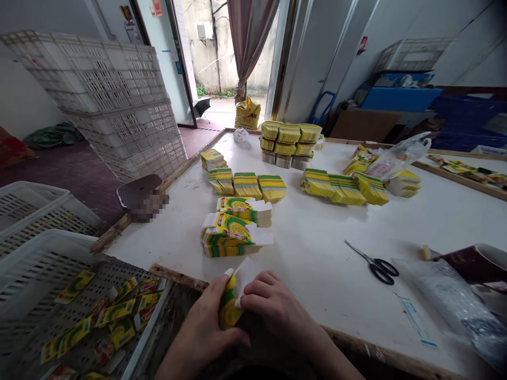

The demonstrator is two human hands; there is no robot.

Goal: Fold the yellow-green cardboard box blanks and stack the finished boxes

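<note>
A small yellow cardboard box (228,309) with a white flap stands upright at the table's near edge. My left hand (204,322) is wrapped around its left side, thumb low in front. On the other side, my right hand (275,303) has its fingers curled and pinched at the white flap; the fingertips are partly hidden. Just beyond my hands lie two piles of flattened yellow-green boxes (233,232), their white flaps pointing right. Behind them stand rows of bundled flat boxes (247,186), and more bundles (344,188) sit to the right.
On my left, a white plastic crate (71,240) holds several yellow boxes. Tall stacked crates (114,100) stand behind it. Black scissors (376,266), bubble wrap (447,306) and a dark cup (475,264) lie on the right. A taller block of bundles (291,142) stands at the back.
</note>
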